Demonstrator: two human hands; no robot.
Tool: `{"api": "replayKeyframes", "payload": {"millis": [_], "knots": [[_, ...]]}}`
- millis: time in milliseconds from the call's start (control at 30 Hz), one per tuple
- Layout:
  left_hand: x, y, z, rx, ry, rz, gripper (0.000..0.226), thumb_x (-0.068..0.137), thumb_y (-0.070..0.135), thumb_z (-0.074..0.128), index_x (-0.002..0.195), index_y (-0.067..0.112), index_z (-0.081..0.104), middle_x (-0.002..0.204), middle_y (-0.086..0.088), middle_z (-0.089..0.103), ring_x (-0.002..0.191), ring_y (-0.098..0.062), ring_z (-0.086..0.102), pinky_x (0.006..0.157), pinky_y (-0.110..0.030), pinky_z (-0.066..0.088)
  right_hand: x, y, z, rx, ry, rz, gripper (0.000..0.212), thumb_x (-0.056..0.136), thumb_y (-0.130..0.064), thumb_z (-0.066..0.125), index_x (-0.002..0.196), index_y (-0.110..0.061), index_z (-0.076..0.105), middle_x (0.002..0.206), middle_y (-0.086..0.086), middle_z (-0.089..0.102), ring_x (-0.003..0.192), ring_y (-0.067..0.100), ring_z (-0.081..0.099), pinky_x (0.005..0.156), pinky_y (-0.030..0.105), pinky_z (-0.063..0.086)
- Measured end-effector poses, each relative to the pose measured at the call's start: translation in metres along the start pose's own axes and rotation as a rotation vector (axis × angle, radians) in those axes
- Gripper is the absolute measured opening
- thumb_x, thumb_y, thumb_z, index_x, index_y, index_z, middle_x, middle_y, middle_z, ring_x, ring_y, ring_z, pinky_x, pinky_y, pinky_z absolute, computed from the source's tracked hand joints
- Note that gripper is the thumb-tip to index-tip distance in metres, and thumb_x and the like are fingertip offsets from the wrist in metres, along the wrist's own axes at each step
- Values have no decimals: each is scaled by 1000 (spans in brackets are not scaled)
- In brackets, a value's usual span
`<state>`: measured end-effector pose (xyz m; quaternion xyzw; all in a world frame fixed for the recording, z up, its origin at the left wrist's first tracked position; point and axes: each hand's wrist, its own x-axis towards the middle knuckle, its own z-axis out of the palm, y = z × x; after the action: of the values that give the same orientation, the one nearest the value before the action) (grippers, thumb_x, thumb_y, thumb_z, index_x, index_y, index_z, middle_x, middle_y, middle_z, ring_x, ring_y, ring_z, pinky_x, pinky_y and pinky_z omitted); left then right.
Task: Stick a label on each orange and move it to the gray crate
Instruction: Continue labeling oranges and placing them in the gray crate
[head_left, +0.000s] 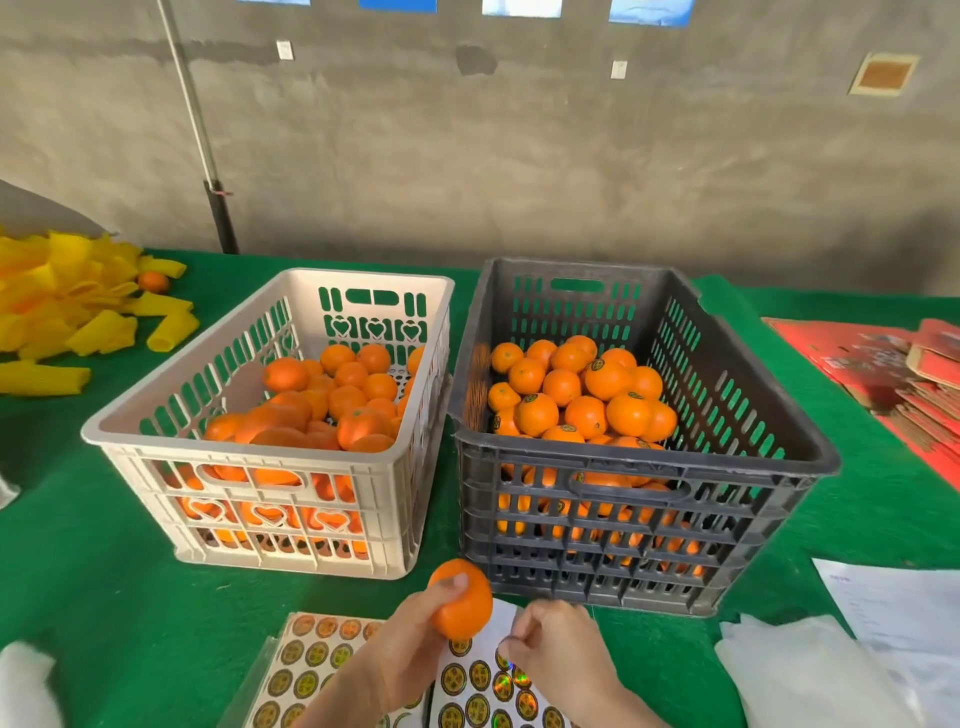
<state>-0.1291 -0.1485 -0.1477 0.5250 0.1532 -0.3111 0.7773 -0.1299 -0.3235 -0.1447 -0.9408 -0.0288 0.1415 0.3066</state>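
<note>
My left hand grips a single orange just above the label sheets, in front of the two crates. My right hand hovers over the sheet of round gold-and-black labels, its fingers curled with the fingertips pinched together at the sheet; whether a label is between them I cannot tell. The gray crate at right holds many oranges, some showing dark labels. The white crate at left holds plain oranges.
Green cloth covers the table. Yellow foam sleeves and a stray orange lie at far left. Red cardboard boxes are stacked at right. White papers and plastic bags lie at near right.
</note>
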Motion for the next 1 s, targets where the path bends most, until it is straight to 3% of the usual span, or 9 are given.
{"api": "replayKeyframes", "payload": {"millis": [133, 233, 300, 500, 700, 800, 867, 933, 1000], "knots": [[2, -1, -2, 11, -9, 18, 123, 17, 51, 93, 123, 8, 49, 127, -26, 56, 120, -41, 52, 109, -51, 35, -3, 3, 2, -7, 43, 0, 22, 81, -42, 67, 94, -24, 64, 88, -10, 68, 84, 7, 63, 83, 22, 50], [2, 0, -2, 4, -35, -1, 119, 21, 50, 93, 123, 7, 50, 120, -27, 62, 115, -42, 57, 104, -49, 42, -5, 1, 2, -14, 41, -29, 13, 83, -40, 67, 75, -30, 65, 75, -16, 65, 74, -1, 62, 80, 17, 49], [3, 0, -3, -9, -39, -5, 111, 28, 48, 91, 122, 6, 51, 115, -26, 65, 111, -41, 60, 97, -47, 47, -5, 3, 4, -25, 39, -60, 28, 84, -37, 67, 60, -34, 54, 60, -20, 56, 59, -9, 54, 72, 13, 46], [4, 2, -2, -32, -50, -36, 106, 29, 48, 90, 120, 5, 54, 112, -27, 66, 107, -41, 62, 86, -43, 52, -6, 10, 5, -41, 3, -148, 25, 86, -29, 64, 67, -35, 49, 73, -19, 54, 72, 1, 54, 71, 15, 44], [6, 2, -3, -50, -38, -46, 76, 58, 38, 76, 122, 4, 54, 112, -25, 67, 104, -39, 64, 84, -44, 52, -8, 17, 6, 66, 27, -147, 28, 88, -15, 59, 70, -32, 44, 72, -14, 56, 66, -2, 52, 62, 10, 41], [5, 3, -2, -24, -55, -31, 81, 51, 37, 81, 120, 3, 55, 111, -25, 67, 97, -35, 68, 77, -40, 55, -11, 18, 6, 89, 42, -176, 26, 86, -12, 61, 69, -28, 48, 70, -13, 55, 63, -2, 53, 60, 10, 40], [5, 2, -3, 3, -50, -20, 87, 47, 36, 84, 121, 1, 54, 111, -25, 67, 98, -35, 68, 76, -40, 56, -12, 21, 7, 139, 93, -252, 18, 81, -5, 63, 67, -15, 56, 70, -12, 52, 63, 4, 52, 60, 17, 42], [6, 1, -5, 30, -44, -30, 95, 46, 35, 86, 126, -1, 49, 115, -28, 65, 107, -39, 63, 85, -44, 54, -14, 24, 8, 183, 115, -299, 14, 79, -2, 62, 68, -9, 57, 68, -11, 51, 62, 4, 51, 59, 20, 41], [5, 1, -5, 70, -56, -33, 101, 45, 34, 88, 129, -2, 46, 118, -29, 63, 111, -42, 60, 92, -48, 52, -14, 24, 8, 188, 78, -294, 17, 81, -3, 59, 70, -15, 53, 65, -13, 52, 62, 3, 51, 59, 19, 40]]}}
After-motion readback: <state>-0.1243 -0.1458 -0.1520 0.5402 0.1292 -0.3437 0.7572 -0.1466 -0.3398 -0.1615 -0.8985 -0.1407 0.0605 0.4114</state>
